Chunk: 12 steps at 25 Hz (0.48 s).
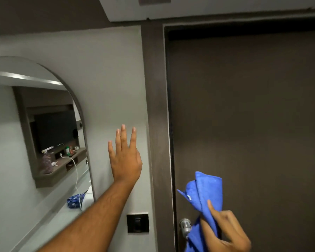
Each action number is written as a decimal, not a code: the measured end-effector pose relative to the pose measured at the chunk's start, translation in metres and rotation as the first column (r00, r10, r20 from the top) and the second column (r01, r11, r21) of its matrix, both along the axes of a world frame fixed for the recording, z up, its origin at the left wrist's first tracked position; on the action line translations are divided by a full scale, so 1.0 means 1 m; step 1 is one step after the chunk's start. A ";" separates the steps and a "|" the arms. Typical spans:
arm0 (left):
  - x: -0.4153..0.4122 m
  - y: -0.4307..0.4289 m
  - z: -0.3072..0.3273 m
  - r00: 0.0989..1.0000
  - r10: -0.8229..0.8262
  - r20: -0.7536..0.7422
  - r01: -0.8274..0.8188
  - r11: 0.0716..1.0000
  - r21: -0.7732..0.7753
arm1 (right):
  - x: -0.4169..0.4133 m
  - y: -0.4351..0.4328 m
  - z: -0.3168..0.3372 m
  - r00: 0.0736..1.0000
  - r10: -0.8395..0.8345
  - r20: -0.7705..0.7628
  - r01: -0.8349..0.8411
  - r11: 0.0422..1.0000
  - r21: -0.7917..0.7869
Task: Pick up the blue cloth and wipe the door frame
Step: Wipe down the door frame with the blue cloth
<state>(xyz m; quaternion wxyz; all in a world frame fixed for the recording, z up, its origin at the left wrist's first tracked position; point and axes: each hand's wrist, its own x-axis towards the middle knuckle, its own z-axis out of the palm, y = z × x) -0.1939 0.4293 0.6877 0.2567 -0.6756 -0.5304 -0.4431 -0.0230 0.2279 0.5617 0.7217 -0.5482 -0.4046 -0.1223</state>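
Nearest the camera, the right hand (224, 231) grips the blue cloth (204, 200) in a bunched fold, part of it standing above the fingers and the rest trailing down past the door knob (185, 226), in front of the dark door (244, 124). That loose tail could catch on the knob when the cloth is lifted, and a wadded grip is likely to put only a narrow patch of fabric on the wood, so streaks may be missed. The left hand (125, 157) is empty, fingers spread wide against or just off the pale wall (102, 73); contact cannot be told. It sits beside the door frame (156, 106), so a sideways sweep might bump it. The right wrist and the cloth's lower end are cut off at the picture's edge. The wall switch (137, 223) is blurred, the mirror (36, 128) shows only a soft reflection, and the frame's top is dim.
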 end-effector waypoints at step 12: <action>0.023 0.125 0.049 0.987 -0.159 -0.032 0.158 0.899 0.408 | -0.020 0.202 0.077 0.721 0.183 0.668 -0.148 0.983 -0.110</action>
